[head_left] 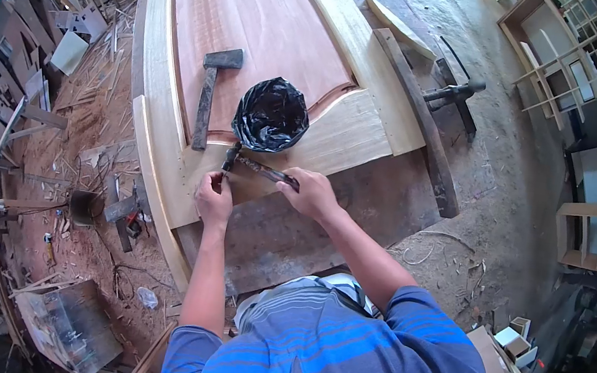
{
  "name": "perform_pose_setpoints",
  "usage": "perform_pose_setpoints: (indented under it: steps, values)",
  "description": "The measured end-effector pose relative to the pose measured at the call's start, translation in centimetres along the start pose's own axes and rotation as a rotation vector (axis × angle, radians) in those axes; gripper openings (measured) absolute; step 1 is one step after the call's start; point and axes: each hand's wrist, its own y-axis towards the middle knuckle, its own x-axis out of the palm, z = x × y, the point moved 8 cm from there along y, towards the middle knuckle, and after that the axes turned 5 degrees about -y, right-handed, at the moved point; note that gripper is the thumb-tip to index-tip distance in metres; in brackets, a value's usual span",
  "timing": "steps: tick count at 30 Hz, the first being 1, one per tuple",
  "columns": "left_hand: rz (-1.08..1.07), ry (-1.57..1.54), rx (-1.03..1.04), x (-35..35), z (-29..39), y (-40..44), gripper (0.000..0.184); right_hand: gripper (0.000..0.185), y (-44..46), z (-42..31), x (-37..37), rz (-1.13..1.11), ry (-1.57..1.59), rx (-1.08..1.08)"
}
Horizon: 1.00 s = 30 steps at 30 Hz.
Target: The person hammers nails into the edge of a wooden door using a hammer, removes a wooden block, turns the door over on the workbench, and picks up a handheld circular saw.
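Note:
My right hand (311, 192) is closed round the handle of a hammer (262, 170), whose dark head is just above my left fingertips. My left hand (214, 201) pinches something too small to make out, over the bottom rail of a panelled wooden door (264, 4). The door lies flat, with a reddish panel inside a paler frame. Just beyond the hammer stands a container lined with a black plastic bag (272, 115). A second, larger hammer (207, 99) with a wooden handle rests on the panel to its left.
A bar clamp (455, 94) and a dark wooden bar (420, 120) lie along the door's right side. Wood scraps and shavings (95, 102) litter the floor at left. A small wooden frame (596, 235) and lattice frames (596, 53) stand at right.

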Motion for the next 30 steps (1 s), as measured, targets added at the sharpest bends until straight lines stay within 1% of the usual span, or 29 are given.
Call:
perform_pose_setpoints:
  steps: [2,3,6,8,9,11,12,13,14,15,17,19,21,24,25,28,29,30]
  values:
    - [0.021,0.135,0.030,1.0,-0.3,-0.3,0.019,0.030,-0.8,1.2,-2.6,0.121,-0.045,-0.096]
    - [0.000,0.083,0.005,1.2,-0.8,-0.4,0.022,0.024,-1.3,1.7,-4.2,0.129,-0.025,-0.066]
    - [-0.032,-0.070,-0.041,1.1,-2.2,-0.2,0.031,0.022,-3.4,3.8,-8.7,0.316,-0.022,-0.088]
    - [-0.023,-0.157,-0.038,0.9,-2.7,-0.2,0.037,0.020,-5.3,6.7,-10.7,0.339,0.036,0.028]
    - [-0.014,-0.271,-0.134,0.7,-1.9,-0.6,0.039,0.020,-6.7,7.9,-11.8,0.362,0.050,0.086]
    - [0.179,-0.146,0.054,0.2,0.6,-0.8,0.035,0.018,-9.2,9.8,-14.1,0.388,0.042,0.211]
    - [0.285,-0.090,0.127,0.3,1.9,-1.9,0.034,0.018,-10.1,10.2,-15.2,0.431,0.015,0.217]
    - [0.293,-0.077,0.220,0.7,5.7,-2.8,0.025,0.018,-11.0,10.6,-15.9,0.457,-0.013,0.218]
    - [0.281,-0.203,0.242,2.0,9.2,-3.8,0.015,0.018,-11.8,11.1,-16.3,0.473,-0.033,0.214]
    - [0.220,-0.218,0.336,3.6,12.9,-4.7,0.011,0.020,-11.7,11.3,-16.7,0.483,-0.129,0.127]
    - [-0.099,-0.306,0.373,8.1,18.8,-6.2,0.010,0.021,-9.9,11.9,-17.7,0.437,-0.189,0.070]
    - [-0.338,-0.429,0.332,14.2,21.6,-8.0,0.014,0.025,-8.1,12.7,-18.9,0.386,-0.262,0.032]
    - [-0.513,-0.308,0.338,19.0,24.0,-8.7,0.043,0.032,-5.5,14.0,-20.2,0.327,-0.356,0.006]
    - [-0.408,0.058,0.468,24.5,27.1,-7.6,0.078,0.044,-2.4,16.1,-22.6,0.346,-0.544,-0.148]
    - [-0.474,0.150,0.388,27.1,26.7,-6.5,0.101,0.052,-1.4,17.6,-22.5,0.191,-0.522,-0.155]
    - [-0.303,0.439,0.292,30.8,27.0,-4.8,0.102,0.054,0.2,20.3,-22.1,0.050,-0.502,-0.225]
    - [-0.285,0.444,0.289,31.1,26.9,-4.6,0.102,0.057,0.0,21.0,-22.2,-0.006,-0.495,-0.267]
    - [-0.290,0.439,0.280,31.1,27.1,-4.3,0.102,0.057,0.6,21.0,-22.8,-0.007,-0.502,-0.302]
